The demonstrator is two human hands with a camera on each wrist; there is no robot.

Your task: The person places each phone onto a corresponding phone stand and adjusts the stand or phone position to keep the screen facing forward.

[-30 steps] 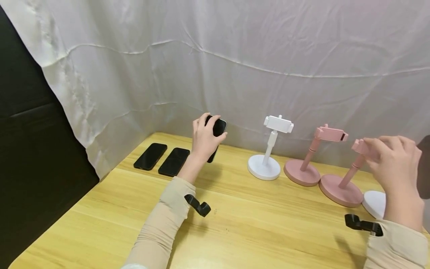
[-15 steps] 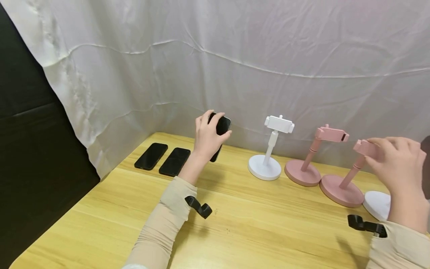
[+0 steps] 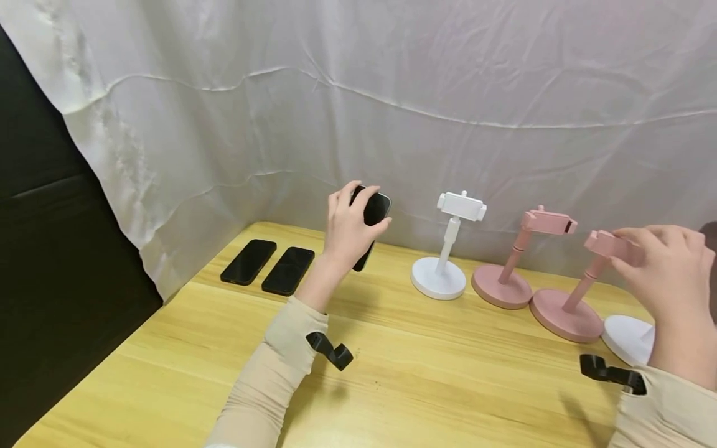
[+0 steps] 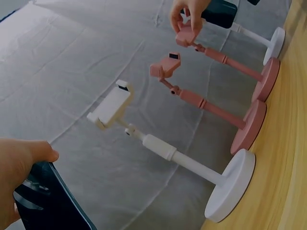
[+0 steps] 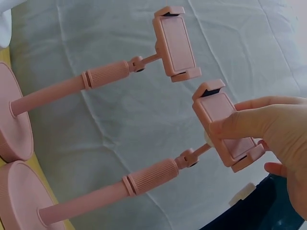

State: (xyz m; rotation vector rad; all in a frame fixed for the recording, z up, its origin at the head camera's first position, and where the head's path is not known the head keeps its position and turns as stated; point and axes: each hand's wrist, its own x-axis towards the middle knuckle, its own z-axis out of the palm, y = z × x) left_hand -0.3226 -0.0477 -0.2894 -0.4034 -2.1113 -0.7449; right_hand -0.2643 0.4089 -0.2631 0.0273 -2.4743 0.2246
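Observation:
My left hand (image 3: 348,231) holds a black phone (image 3: 378,210) above the table, fingers along one edge and thumb on the other; its lower part also shows in the left wrist view. My right hand (image 3: 666,267) grips the clamp head of the right-hand pink phone stand (image 3: 582,289). In the right wrist view the thumb lies across the front plate of this clamp (image 5: 217,103), with fingers behind it. That clamp carries no phone. To its left stand another pink phone stand (image 3: 516,255) and a white phone stand (image 3: 449,242), both with bare clamps.
Two black phones (image 3: 249,261) (image 3: 288,270) lie flat at the table's left. A white stand base (image 3: 624,339) is partly hidden behind my right arm; a dark phone (image 4: 221,13) sits at its top. Grey curtain (image 3: 392,93) hangs behind the wooden table (image 3: 392,379).
My left hand has carried the phone slightly right and up. My right hand has shifted a little to the right at the pink clamp. The stands keep their places.

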